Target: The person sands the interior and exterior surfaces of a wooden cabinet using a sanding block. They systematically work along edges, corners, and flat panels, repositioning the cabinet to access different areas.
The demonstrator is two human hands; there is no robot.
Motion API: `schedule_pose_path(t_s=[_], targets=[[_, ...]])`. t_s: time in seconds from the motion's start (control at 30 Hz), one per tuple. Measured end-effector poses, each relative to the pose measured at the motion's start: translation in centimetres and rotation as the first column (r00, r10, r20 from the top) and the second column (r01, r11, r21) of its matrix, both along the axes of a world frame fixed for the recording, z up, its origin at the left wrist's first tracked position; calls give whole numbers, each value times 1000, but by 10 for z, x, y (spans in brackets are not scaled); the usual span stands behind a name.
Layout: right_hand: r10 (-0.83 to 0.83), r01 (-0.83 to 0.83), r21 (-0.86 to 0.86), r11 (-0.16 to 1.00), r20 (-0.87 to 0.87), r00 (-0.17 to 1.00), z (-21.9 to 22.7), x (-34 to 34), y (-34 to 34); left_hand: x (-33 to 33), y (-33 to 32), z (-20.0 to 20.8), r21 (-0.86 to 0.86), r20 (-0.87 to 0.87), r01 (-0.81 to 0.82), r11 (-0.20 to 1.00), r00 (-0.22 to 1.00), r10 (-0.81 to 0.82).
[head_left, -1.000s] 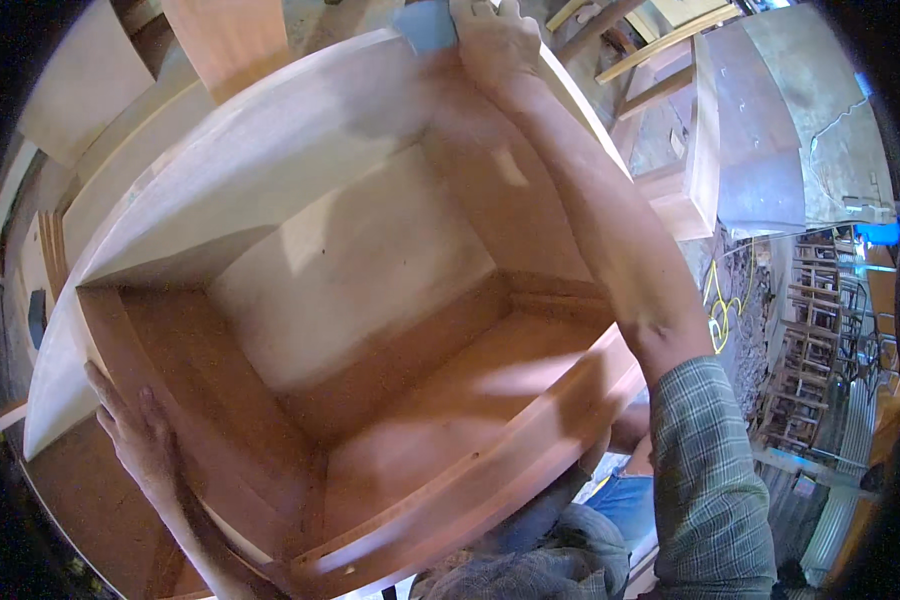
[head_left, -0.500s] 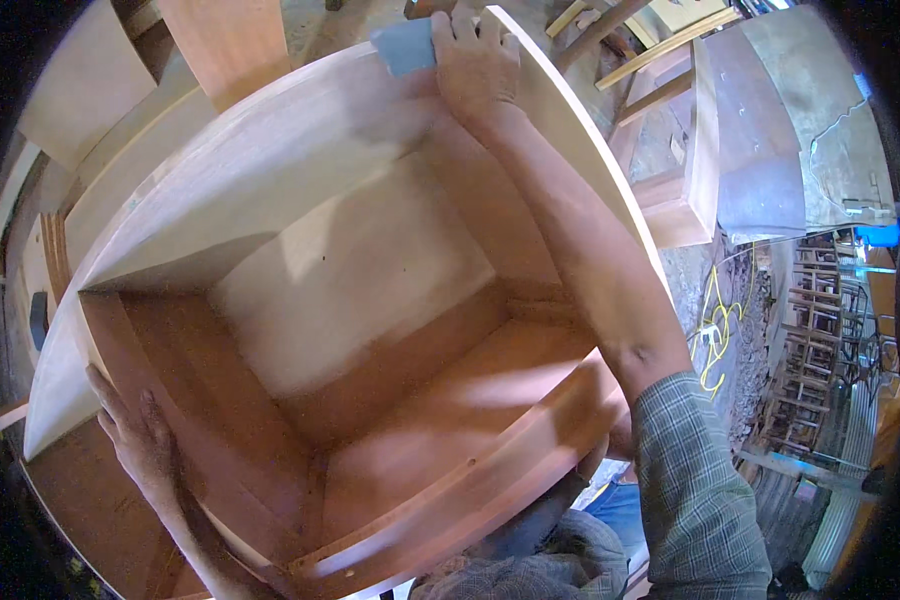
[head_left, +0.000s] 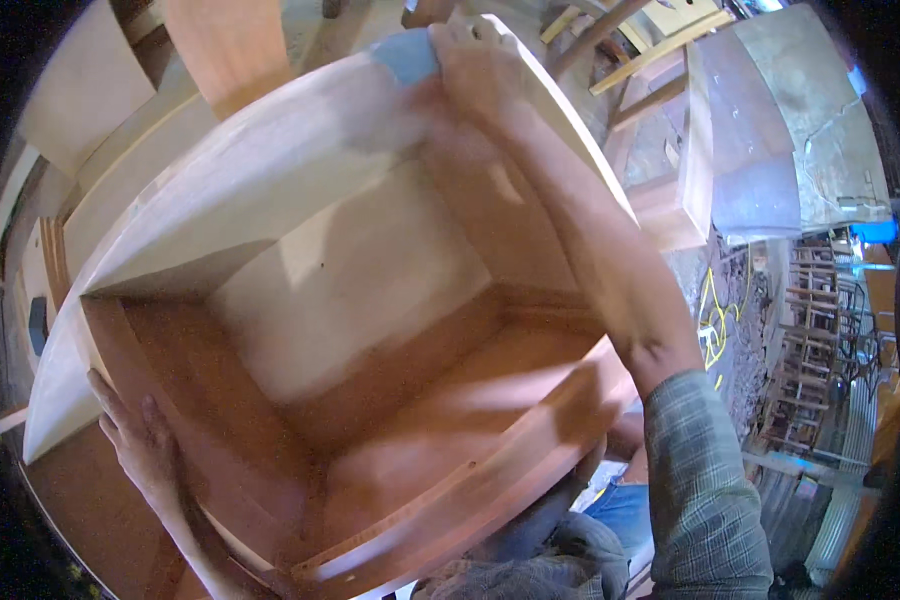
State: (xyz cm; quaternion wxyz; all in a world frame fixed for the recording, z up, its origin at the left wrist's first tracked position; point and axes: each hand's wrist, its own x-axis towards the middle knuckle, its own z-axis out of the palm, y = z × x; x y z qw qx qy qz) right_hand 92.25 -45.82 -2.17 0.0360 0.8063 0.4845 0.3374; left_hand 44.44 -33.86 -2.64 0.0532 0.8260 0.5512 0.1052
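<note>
Right arm stretched long toward the far side, forearm bare and running up from a rolled plaid sleeve (head_left: 705,480) at near right; right hand (head_left: 480,65) at the far end, palm down, fingers curled over and pressing, wrist roughly in line with the forearm. Left hand (head_left: 140,445) low at near left, flat and open, fingers extended together and pointing toward the far left, its forearm coming up from the near edge, only partly visible.

Bright daylight from upper right, soft shadows inside, motion blur, strong fisheye bending, dark rim.
</note>
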Motion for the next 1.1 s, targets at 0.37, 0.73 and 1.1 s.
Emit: schedule_pose_path(t_s=[0.37,0.73,1.1], targets=[[-94,110,73,991,-194,977,15,-12,-7,2,4,0,15,8,31,999,999,-31],[-90,106,172,979,-95,991,-15,-7,-19,2,3,0,-40,25,-9,999,1000,10],[115,-63,281,958,-175,978,-8,-10,-9,-3,6,-1,-43,-2,-36,998,999,36]])
